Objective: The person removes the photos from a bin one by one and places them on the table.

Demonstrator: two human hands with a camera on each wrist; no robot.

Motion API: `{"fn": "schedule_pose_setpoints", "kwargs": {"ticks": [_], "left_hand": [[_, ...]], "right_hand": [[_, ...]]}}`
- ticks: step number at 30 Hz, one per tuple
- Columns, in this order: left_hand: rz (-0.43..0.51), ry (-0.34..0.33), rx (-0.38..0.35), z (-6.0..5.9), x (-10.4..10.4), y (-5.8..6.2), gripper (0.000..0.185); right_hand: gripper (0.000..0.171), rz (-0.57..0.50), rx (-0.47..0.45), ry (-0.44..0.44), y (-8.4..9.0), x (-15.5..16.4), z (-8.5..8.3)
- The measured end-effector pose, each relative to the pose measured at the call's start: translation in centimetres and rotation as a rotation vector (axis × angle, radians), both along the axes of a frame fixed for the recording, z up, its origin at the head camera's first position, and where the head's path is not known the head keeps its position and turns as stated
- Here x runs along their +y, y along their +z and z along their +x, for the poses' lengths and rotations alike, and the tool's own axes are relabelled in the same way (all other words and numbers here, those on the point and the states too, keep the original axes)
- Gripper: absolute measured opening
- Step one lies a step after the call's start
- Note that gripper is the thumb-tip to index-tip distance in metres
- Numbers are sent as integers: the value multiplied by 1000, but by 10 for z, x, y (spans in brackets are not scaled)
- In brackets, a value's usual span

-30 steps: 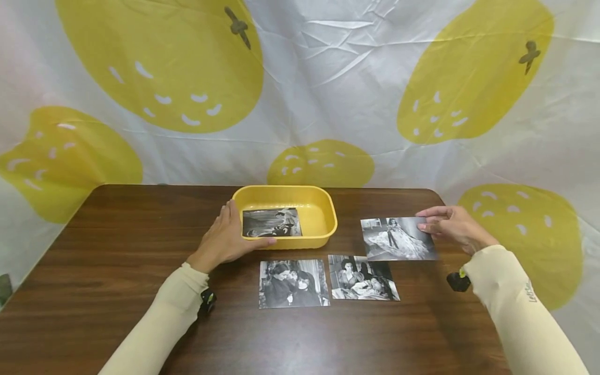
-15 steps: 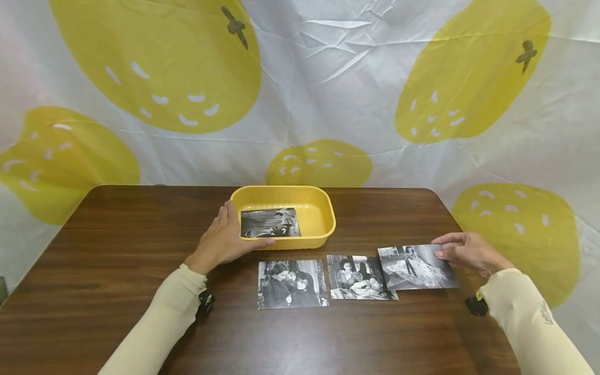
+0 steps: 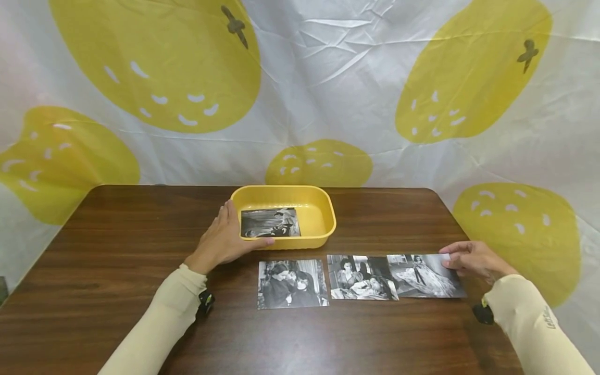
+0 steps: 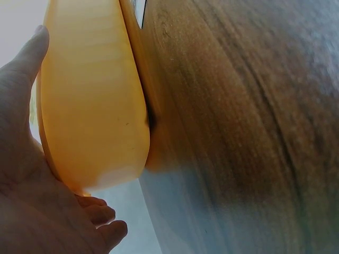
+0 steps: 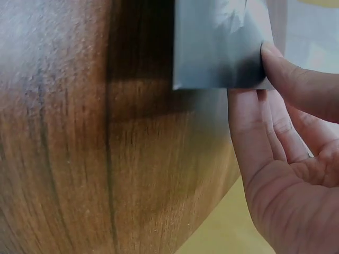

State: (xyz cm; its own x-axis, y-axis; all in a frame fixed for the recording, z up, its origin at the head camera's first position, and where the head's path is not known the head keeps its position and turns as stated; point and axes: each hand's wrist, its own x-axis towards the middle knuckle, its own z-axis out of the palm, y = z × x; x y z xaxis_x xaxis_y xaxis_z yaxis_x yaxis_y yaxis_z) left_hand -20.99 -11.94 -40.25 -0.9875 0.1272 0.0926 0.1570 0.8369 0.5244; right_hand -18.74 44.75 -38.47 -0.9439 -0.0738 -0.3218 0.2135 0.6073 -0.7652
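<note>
A yellow tray (image 3: 332, 221) stands mid-table with one black-and-white photo (image 3: 270, 223) lying inside. My left hand (image 3: 230, 233) grips the tray's near left corner, thumb along the front wall; the left wrist view shows the tray wall (image 4: 90, 106) between thumb and curled fingers. Three photos lie in a row in front of the tray: a left photo (image 3: 290, 284), a middle photo (image 3: 358, 277) and a right photo (image 3: 424, 276). My right hand (image 3: 453, 261) pinches the right photo's right edge (image 5: 217, 47), thumb (image 5: 286, 74) on top. Its left edge slightly overlaps the middle photo.
The dark wooden table (image 3: 117, 250) has bare surface to the left and along the near edge. Its right edge runs close beside my right hand. A white sheet with yellow lemon prints (image 3: 300, 94) hangs behind the table.
My right hand carried the third photo from beside the tray down towards me and lowered it into the row, right of the middle photo. The left hand and tray stayed still.
</note>
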Motion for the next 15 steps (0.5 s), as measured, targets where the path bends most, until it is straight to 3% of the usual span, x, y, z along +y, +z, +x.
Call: {"fn": "schedule_pose_setpoints", "kwargs": {"ticks": [8,15], "left_hand": [[9,3,-9,1,-1,1,143],[12,3,-16,1,0,2,143]], "right_hand": [[43,58,48,12,-1,-3,-2],[44,180,85,9,-3,-7,-2]]}}
